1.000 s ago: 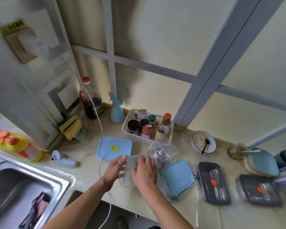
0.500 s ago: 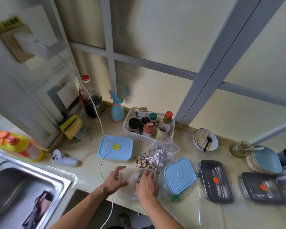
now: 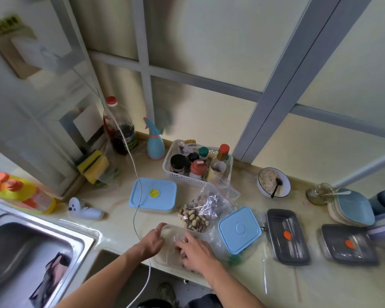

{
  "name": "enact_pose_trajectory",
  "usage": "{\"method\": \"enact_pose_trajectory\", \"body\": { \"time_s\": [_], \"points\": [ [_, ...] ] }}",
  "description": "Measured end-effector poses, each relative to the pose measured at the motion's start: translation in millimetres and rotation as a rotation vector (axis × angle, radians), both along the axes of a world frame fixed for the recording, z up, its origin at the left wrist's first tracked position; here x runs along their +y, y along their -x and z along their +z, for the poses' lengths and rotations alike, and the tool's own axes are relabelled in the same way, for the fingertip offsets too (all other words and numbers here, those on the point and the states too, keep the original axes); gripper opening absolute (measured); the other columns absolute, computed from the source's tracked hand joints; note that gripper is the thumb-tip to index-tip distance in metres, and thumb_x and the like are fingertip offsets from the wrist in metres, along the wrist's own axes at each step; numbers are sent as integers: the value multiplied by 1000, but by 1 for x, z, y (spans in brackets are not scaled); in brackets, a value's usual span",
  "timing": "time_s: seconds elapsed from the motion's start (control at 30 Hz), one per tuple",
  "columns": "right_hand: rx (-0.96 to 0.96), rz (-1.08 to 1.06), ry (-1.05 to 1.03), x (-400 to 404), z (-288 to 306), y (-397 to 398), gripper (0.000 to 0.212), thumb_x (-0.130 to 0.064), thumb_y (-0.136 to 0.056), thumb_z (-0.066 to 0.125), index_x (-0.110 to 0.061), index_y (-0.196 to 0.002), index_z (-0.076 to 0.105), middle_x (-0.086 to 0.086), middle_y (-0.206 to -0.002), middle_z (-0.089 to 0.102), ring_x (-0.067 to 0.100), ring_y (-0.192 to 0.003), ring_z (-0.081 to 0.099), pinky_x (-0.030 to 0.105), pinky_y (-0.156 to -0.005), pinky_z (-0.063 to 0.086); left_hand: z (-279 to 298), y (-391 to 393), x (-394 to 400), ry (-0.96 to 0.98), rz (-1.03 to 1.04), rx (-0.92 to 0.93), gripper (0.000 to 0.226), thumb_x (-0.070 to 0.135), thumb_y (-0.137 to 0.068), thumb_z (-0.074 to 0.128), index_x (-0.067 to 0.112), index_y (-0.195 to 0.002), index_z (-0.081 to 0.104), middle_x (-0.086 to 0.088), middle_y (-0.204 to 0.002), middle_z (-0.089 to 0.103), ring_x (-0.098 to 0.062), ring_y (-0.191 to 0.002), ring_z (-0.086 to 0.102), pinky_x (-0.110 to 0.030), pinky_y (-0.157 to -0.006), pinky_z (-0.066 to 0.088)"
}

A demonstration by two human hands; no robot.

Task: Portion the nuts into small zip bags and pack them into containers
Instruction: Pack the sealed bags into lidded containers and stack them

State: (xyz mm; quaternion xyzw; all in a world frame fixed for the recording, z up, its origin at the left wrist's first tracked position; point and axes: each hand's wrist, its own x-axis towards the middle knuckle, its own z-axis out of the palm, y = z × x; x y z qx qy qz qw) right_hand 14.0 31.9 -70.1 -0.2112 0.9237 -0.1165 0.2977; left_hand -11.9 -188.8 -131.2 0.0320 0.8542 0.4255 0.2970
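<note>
the left hand (image 3: 152, 241) grips the left end of a clear container (image 3: 169, 252) at the front edge of the counter (image 3: 320, 283), fingers curled over its rim. the right hand (image 3: 196, 252) lies inside it on a small zip bag (image 3: 179, 237); whether those fingers pinch or just press is too blurred to tell. just behind lies a big bag of nuts (image 3: 200, 213), open toward the white basket (image 3: 198, 167) of jars by the wall. a blue-lidded box (image 3: 152, 194) sits to its left, another (image 3: 239, 230) to its right, then two grey lids (image 3: 287, 235) toward the right end. a steel sink (image 3: 27, 247) fills the left corner under frosted panes. compared with a second ago, the container and both hands sit nearer the front edge, and the nut bag is uncovered.
</note>
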Motion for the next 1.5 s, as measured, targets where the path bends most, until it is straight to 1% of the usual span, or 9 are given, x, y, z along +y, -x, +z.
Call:
{"method": "enact_pose_trajectory", "body": {
  "time_s": [0.07, 0.23, 0.4, 0.53, 0.7, 0.93, 1.2, 1.33, 1.5],
  "points": [
    [90, -34, -15, -3, 0, -2, 45, -34, -105, 43, -25, -149, 37, 13, -121, 42, 43, -122, 54, 51, -105, 44, 6, 1, 6, 77, -15, 4, 72, 44, -72, 38, 14, -137, 44, -20, -107, 65, -36, -97, 59, -44, -89, 51],
    [229, -43, 39, -1, -6, -16, 32, -16, -101, 43, -16, -132, 51, 5, -142, 35, 34, -103, 63, 51, -94, 53, 15, -2, 16, 199, 18, -80, 70, 43, -81, 31, 16, -145, 39, -17, -129, 53, -37, -114, 47, -33, -99, 38],
    [534, -636, 164, 34, 1, 6, 6, -17, -94, 57, -15, -98, 53, 0, -106, 53, 11, -64, 53, 15, -50, 37, 25, -3, 22, 224, 110, -105, 70, 48, -82, 30, 11, -140, 44, -21, -123, 52, -37, -118, 48, -33, -98, 39],
    [344, -922, 39, 77, -5, 21, 32, -35, -90, 66, -11, -104, 50, 9, -107, 49, 31, -94, 59, 36, -65, 49, 32, -1, 30, 256, 170, -50, 44, 32, -101, 45, 9, -139, 46, -18, -128, 49, -31, -112, 51, -32, -99, 39],
    [258, -894, -28, 91, -19, 17, 66, -61, -79, 73, -14, -114, 43, 4, -113, 43, 24, -102, 53, 33, -69, 46, 37, -2, 36, 250, 236, 51, 43, 23, -96, 56, 10, -136, 50, -15, -129, 47, -31, -111, 55, -34, -101, 42],
    [612, -888, 7, 77, 1, 18, 28, -9, -74, 74, -8, -98, 59, 11, -90, 52, 33, -80, 59, 39, -58, 51, 35, -2, 33, 208, 284, 77, 41, 31, -98, 51, 8, -133, 53, -10, -122, 48, -24, -100, 58, -33, -96, 46],
    [1059, -912, 383, 31, 88, 39, 6, -8, -81, 53, -9, -87, 56, 6, -85, 54, 24, -72, 50, 33, -64, 44, 40, 8, 51, 89, 337, 412, 60, 56, -95, 22, 13, -112, 62, 1, -105, 55, -19, -97, 43, -40, -91, 38],
    [1062, -941, 604, 9, 85, 28, 9, -7, -95, 58, -8, -104, 61, 5, -96, 61, 22, -84, 58, 29, -72, 47, 53, 12, 51, -61, 437, 457, 33, 42, -106, 25, 26, -110, 54, 4, -103, 58, -17, -98, 47, -36, -92, 39],
    [828, -1129, 758, -1, 64, 14, 12, -20, -106, 48, -21, -112, 58, 0, -103, 69, 21, -88, 65, 34, -71, 52, 70, 10, 46, -245, 587, 290, 53, 52, -107, 25, 17, -101, 65, -1, -100, 67, -20, -96, 61, -39, -87, 46]
  ]
}}
